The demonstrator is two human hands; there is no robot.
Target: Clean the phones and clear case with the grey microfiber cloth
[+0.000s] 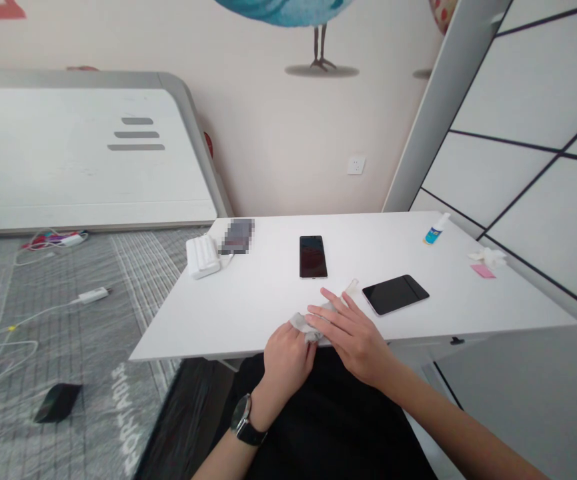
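A pale cloth is being touched by both hands at the table's near edge. The left hand is being partly covered by it, so whether anything is being gripped cannot be told; the right hand is being held open, fingers loosely spread over it. The cloth is being judged light, soft and limp, best pinched at a bunched fold. Beyond, a tablet and a phone are being supported by the white table.
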